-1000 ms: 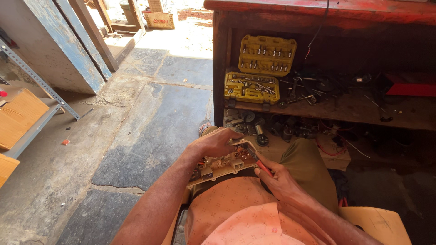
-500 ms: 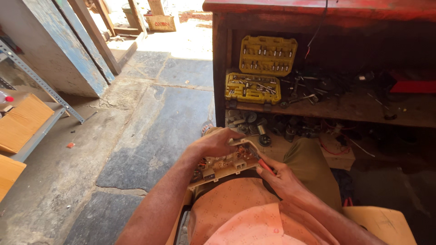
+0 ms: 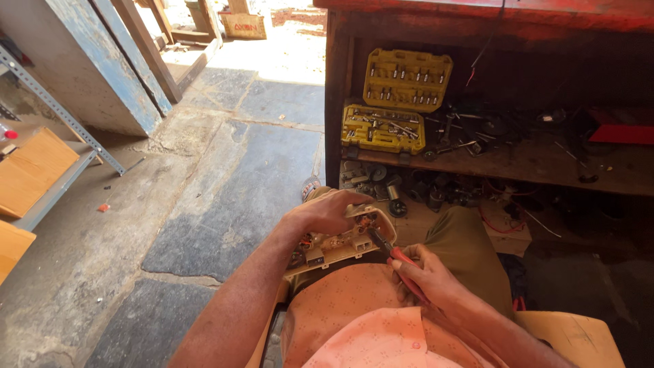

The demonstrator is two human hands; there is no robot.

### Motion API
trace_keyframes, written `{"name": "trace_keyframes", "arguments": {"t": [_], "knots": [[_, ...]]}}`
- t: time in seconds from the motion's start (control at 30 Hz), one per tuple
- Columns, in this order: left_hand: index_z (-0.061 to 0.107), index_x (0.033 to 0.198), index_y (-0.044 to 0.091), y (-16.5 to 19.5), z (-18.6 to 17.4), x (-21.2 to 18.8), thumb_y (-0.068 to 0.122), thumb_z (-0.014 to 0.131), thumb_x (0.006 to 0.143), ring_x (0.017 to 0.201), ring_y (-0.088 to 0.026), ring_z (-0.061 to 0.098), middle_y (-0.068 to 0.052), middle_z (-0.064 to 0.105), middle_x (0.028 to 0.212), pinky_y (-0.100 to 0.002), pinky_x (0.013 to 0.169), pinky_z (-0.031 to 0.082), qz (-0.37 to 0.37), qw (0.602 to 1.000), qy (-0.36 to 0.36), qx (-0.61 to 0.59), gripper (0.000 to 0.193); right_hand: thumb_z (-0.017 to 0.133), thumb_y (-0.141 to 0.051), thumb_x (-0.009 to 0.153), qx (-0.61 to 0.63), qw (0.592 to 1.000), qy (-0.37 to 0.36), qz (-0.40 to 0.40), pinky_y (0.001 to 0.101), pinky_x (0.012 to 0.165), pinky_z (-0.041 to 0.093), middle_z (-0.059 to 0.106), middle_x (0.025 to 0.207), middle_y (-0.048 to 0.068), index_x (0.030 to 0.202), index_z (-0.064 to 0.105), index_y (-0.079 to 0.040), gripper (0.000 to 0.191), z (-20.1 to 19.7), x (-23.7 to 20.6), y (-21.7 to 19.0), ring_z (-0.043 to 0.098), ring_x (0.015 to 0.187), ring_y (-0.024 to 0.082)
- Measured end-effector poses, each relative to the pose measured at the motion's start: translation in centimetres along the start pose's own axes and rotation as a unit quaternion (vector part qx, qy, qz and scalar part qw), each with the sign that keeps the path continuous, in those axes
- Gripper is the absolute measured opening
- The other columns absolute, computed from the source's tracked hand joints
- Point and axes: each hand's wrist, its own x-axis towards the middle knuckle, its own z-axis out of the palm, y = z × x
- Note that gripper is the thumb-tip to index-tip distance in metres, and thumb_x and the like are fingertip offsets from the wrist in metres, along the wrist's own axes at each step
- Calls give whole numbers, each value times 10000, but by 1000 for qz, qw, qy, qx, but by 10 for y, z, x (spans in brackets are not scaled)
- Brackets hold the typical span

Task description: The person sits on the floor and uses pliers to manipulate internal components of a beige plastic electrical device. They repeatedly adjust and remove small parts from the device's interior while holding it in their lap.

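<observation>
Head cam: my left hand (image 3: 327,212) is clamped over the top of the beige plastic housing (image 3: 340,244) resting on my lap, and my right hand (image 3: 426,276) is closed round a red-handled screwdriver (image 3: 392,255) w/ its tip at the housing's right end. I'd say keep the housing pinned flat and the driver in line w/ the screw so it doesn't slip. On the shelf (image 3: 518,163) ahead, an open yellow socket case (image 3: 395,102) holds rows of sockets & bits, w/ loose metal parts beside it.

I cannot see the beige plastic part (image 3: 338,240) whole: the left hand (image 3: 325,211) covers its top edge. Shelf (image 3: 518,163) clutter too dark and small to identify. Screwdriver (image 3: 394,262) handle mostly inside right hand (image 3: 426,279).
</observation>
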Motion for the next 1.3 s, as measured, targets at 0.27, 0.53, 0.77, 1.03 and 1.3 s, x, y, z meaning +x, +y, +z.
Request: {"name": "trace_keyframes", "arguments": {"t": [0.27,0.53,0.77,1.03,1.3], "knots": [[521,1488,171,5,3,0,43,597,719,1302,-250,609,-111,646,1397,-358,1155,431,-30,999,-15,41,784,569,23,913,138,986,-90,30,396,726,638,628,940,115,988,501,-47,123,-7,-6,5,717,770,221],[534,1475,151,5,3,-1,22,611,711,1300,-247,616,-122,657,1385,-355,1141,451,-14,999,-13,37,779,553,-59,954,157,978,-130,53,407,788,632,667,1005,134,1114,570,-26,164,-9,-16,-6,721,848,238],[517,1482,133,6,6,2,21,641,688,1297,-251,607,-138,645,1380,-363,1146,434,-14,999,-19,48,812,533,-264,1009,134,977,-161,51,382,781,646,683,1001,139,1157,586,16,321,-7,-17,-6,738,856,205],[520,1483,116,2,8,3,36,646,690,1280,-267,626,-164,665,1351,-365,1134,454,2,998,-17,53,807,514,-275,1003,140,976,-161,43,371,711,650,681,975,135,1136,573,-10,303,-6,-15,-5,733,800,203],[525,1473,118,0,9,4,51,665,701,1276,-271,619,-165,661,1347,-381,1118,455,7,998,-7,55,787,499,-261,1011,142,976,-159,38,361,686,649,680,965,141,1124,564,2,293,-6,-16,-5,735,775,205]]}}
